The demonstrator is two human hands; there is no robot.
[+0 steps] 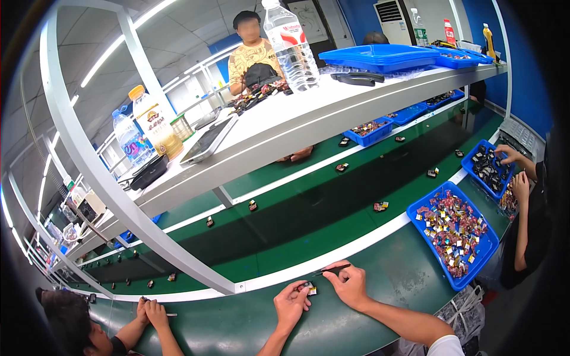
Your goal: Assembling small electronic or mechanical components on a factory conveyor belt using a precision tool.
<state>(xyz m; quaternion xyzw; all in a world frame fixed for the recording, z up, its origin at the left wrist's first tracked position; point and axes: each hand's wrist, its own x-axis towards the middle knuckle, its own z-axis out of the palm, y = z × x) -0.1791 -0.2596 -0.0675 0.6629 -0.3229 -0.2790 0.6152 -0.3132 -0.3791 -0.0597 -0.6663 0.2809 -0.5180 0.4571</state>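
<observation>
Just above the green bench, my left hand [290, 304] pinches a small electronic part [312, 289] with a dark body and a white and yellow patch. Close beside it on the right, my right hand [349, 287] grips a slim black hand tool [336, 269], whose fine tip points left, above the part. Whether that tool is a pair of tweezers or a screwdriver cannot be made out. A blue tray [494, 252] heaped with small pink, white and yellow parts lies to the right of my hands.
A green conveyor belt [309, 237] carries scattered parts beyond a pale rail. Above it runs a white shelf [350, 98] with bottles, a phone and blue trays. Co-workers' hands are at the left [155, 313] and at a blue bin [488, 172] on the right.
</observation>
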